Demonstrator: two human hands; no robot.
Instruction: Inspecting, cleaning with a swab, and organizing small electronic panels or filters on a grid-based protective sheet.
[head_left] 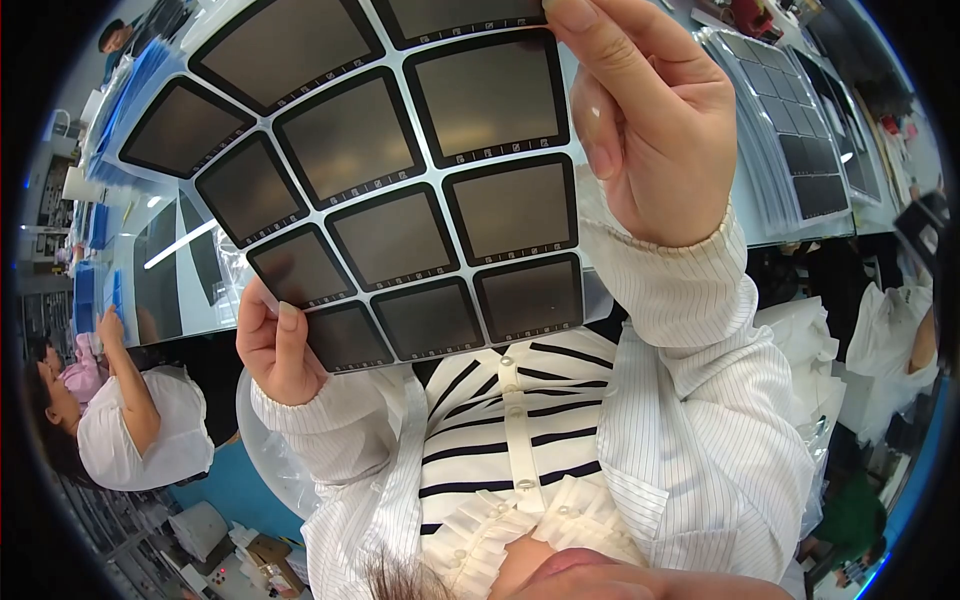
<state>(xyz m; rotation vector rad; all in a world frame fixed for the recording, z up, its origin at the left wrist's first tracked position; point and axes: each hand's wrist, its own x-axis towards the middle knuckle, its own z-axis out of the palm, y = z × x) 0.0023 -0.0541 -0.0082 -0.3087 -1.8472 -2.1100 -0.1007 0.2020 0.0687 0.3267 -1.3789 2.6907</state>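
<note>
I hold up a large sheet of dark, black-bordered rectangular panels (pixel 392 238), set in rows with pale gaps between them. Small printed marks run along the lower border of each panel. My left hand (pixel 282 340) pinches the sheet at its lower left corner, thumb in front. Higher up, my right hand (pixel 655 120) grips the right edge near the top, with its thumb on the front face. The sheet is tilted in front of my chest, and its top runs out of the picture.
Stacks of similar panel sheets (pixel 790 140) lie on the table at the right. Blue-edged sheets (pixel 130 105) are piled at the far left. Other dark sheets (pixel 160 270) lie on the table behind my left hand. A co-worker in white (pixel 145 430) sits at the left.
</note>
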